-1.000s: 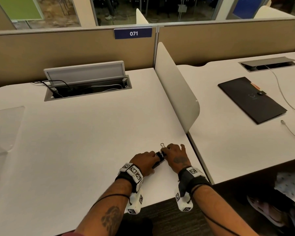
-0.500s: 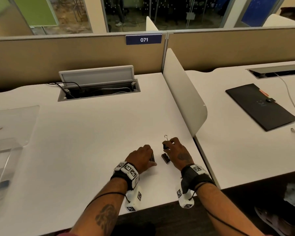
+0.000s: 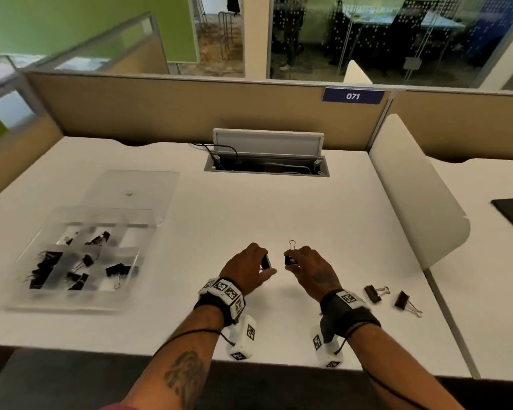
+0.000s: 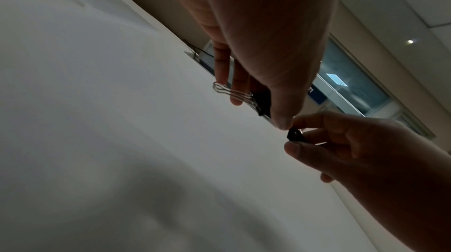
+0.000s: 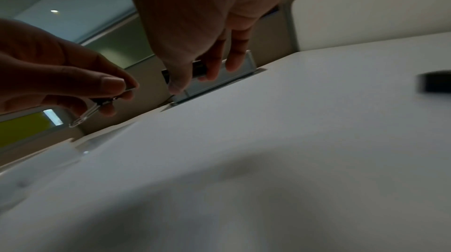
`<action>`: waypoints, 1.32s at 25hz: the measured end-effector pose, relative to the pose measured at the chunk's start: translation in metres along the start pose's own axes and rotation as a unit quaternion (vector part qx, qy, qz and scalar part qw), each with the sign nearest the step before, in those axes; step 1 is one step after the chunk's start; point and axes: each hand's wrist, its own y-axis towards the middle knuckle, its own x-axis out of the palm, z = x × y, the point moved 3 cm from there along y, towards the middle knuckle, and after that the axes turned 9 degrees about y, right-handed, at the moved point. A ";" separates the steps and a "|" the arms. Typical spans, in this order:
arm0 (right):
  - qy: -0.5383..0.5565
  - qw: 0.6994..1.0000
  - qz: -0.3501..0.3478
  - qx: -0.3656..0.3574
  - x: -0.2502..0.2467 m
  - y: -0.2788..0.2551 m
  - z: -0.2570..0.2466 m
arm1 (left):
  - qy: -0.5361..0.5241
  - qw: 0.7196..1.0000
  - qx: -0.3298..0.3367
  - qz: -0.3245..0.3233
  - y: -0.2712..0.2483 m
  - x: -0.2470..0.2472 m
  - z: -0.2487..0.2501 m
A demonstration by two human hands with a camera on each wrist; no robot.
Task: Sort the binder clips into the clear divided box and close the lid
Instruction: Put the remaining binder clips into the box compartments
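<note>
Several black binder clips [image 3: 46, 263] lie inside the clear divided box [image 3: 71, 303], which sits on the left part of the white desk [image 3: 249, 208]. Its lid [image 3: 134, 187] is open and lies flat behind it, on the far side. The clips are spread over several compartments: a few in the back row, a bigger cluster at the front left, a few in the middle, one [image 3: 117, 270] at the front right. Blur keeps the exact count and the dividers from being read clearly.

Toward the middle of the desk, both hands hover just above the surface near its front edge, close together but apart. The left hand [image 3: 246, 269] has its fingers curled round a black clip [image 4: 262, 102], pinched between thumb and fingers, with the wire handles sticking out past the fingertips in the left wrist view. The right hand [image 3: 308, 267] pinches another black clip [image 3: 289, 259] between thumb and forefinger; one wire handle stands up above the fingers.

To the right of the right wrist, two more clips [image 3: 372, 294] [image 3: 402, 300] lie loose on the desk near its front right corner, just beside each other and well apart from the box.

At the back of the desk a cable hatch [image 3: 267, 165] stands open, with a white divider panel [image 3: 418, 196] at the right edge.
</note>
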 end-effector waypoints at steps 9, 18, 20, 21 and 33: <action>0.027 0.993 -0.033 -0.114 0.112 0.046 -0.201 | -0.016 0.988 -0.132 0.074 -0.108 -0.079 -0.205; 0.016 0.988 -0.099 -0.118 0.168 0.064 -0.274 | -0.024 0.971 -0.231 0.057 -0.152 -0.082 -0.307; 0.022 0.987 -0.110 -0.118 0.173 0.067 -0.277 | -0.039 0.970 -0.236 0.052 -0.149 -0.076 -0.312; 0.026 0.986 -0.114 -0.120 0.174 0.068 -0.277 | -0.048 0.968 -0.240 0.052 -0.147 -0.074 -0.314; 0.002 0.973 -0.122 -0.195 0.186 0.093 -0.309 | 0.065 0.960 -0.260 0.081 -0.157 -0.082 -0.341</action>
